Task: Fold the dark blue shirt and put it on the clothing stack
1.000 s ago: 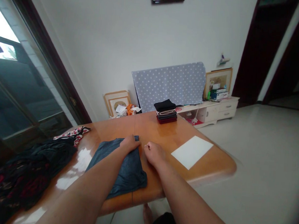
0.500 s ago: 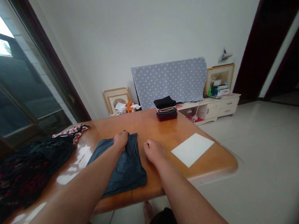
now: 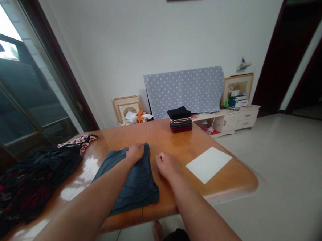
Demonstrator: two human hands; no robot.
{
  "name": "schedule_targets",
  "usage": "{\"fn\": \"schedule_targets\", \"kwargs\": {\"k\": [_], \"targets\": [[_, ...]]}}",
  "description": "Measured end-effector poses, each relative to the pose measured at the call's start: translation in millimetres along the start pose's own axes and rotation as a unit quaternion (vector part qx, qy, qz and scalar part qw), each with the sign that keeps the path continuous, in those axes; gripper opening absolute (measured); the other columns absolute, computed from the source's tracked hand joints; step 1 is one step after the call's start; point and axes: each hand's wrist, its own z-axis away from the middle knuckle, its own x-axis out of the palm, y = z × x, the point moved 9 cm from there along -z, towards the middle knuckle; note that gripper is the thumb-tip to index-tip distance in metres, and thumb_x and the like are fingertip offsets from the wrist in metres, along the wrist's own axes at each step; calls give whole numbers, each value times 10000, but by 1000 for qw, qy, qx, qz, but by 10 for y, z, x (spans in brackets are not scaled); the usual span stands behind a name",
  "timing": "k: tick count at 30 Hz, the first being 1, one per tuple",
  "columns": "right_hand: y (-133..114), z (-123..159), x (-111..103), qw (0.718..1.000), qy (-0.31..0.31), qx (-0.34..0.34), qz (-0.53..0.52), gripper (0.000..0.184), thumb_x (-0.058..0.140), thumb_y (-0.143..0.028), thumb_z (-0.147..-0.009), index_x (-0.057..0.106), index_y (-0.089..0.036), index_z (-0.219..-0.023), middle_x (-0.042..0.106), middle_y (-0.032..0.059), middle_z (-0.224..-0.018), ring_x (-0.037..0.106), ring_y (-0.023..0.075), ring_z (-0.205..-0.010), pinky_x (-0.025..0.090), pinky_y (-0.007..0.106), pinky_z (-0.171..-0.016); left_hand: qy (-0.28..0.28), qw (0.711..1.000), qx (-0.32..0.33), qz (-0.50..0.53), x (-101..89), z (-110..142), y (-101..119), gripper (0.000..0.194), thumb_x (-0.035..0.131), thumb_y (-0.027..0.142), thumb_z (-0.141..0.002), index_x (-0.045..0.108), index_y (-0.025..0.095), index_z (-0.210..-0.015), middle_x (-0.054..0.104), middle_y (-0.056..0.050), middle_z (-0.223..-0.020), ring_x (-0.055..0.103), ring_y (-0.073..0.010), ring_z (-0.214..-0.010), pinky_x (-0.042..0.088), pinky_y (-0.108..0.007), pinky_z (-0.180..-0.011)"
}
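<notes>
A dark blue folded garment (image 3: 139, 184), denim-like in look, lies flat near the front edge of the table. Its exact kind I cannot make out. At its far edge, close to the upper right corner, is my left hand (image 3: 135, 153), fingers curled on the cloth. My right hand (image 3: 167, 165) is closed in a loose fist on the wooden tabletop, just right of the garment and apart from it. Nothing shows in that fist. Right of it lies a white sheet (image 3: 209, 165), flat on the table.
A neat stack of folded dark clothes (image 3: 180, 120) stands at the table's far edge. Heaped clothes (image 3: 34, 178) cover the left side of the wooden table (image 3: 203, 137). Behind are a low white cabinet (image 3: 244, 118), a dotted grey cloth (image 3: 183, 87) and a leaning picture frame (image 3: 126, 107).
My left hand has slid right along the garment's far edge toward its upper right corner. My right hand stays almost where it was. The view has tilted slightly upward.
</notes>
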Motion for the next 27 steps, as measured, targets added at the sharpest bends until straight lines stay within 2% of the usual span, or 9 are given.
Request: {"fn": "schedule_targets", "kwargs": {"k": [2,6,8,10,13,18,20,23,27], "targets": [[0,-3,0,1000,5,-2,-2,369,395,-419,-1003,688,-222,-892,725,37,-904,612,150,-788,243,295,-593,-5,1000,-17,18,47,60,-50,484,253,474,-1025,551,292,-1360,531,-121,-1450,482,-314,-1329,382,-577,-1053],[-3,-6,2,1000,10,-8,-1,355,402,-400,-997,691,-223,-894,727,40,-906,601,148,-779,240,293,-599,-34,999,2,38,180,198,-3,597,289,655,-957,430,380,-1467,386,-45,-1583,294,-341,-1462,228,-670,-1113],[2,-5,5,1000,10,-6,-7,348,409,-403,-994,696,-229,-901,728,38,-913,601,149,-781,238,290,-597,-15,999,-9,44,138,249,-18,640,247,678,-952,374,376,-1502,360,-52,-1597,277,-331,-1471,215,-658,-1122],[9,-3,15,1000,6,-5,-15,343,416,-409,-991,699,-233,-908,729,39,-915,601,151,-788,238,285,-598,31,998,-35,39,18,300,-89,634,185,645,-972,428,337,-1469,422,-77,-1557,352,-305,-1433,231,-603,-1135],[16,-4,41,1000,-1,-8,-21,367,407,-429,-993,690,-227,-875,722,43,-873,594,151,-769,235,282,-597,84,992,-93,19,-151,406,-316,615,172,563,-993,589,235,-1304,560,-144,-1409,488,-299,-1315,276,-526,-1125],[35,-15,81,1000,-5,-8,-23,392,395,-455,-993,673,-226,-840,708,43,-833,571,150,-732,219,277,-581,85,980,-182,2,-181,566,-881,609,260,555,-963,615,146,-1241,553,-234,-1376,479,-379,-1310,302,-562,-1087],[35,-19,99,1000,-10,-9,-24,384,402,-452,-990,669,-226,-832,703,42,-823,567,150,-725,222,274,-583,64,979,-194,6,-131,580,-1058,638,301,612,-935,597,158,-1271,520,-230,-1428,437,-391,-1351,305,-586,-1079],[47,-24,112,1000,-13,-5,-26,373,411,-448,-987,662,-226,-822,696,39,-811,568,150,-725,227,270,-586,41,981,-189,13,-79,557,-1203,689,346,692,-889,572,191,-1306,464,-204,-1496,384,-386,-1398,288,-603,-1090],[56,-33,121,999,-11,-4,-31,363,419,-445,-981,649,-225,-806,679,30,-773,570,145,-715,235,266,-588,53,981,-184,10,-114,541,-1319,662,244,639,-946,563,177,-1297,454,-204,-1502,372,-352,-1414,238,-572,-1130]]}}
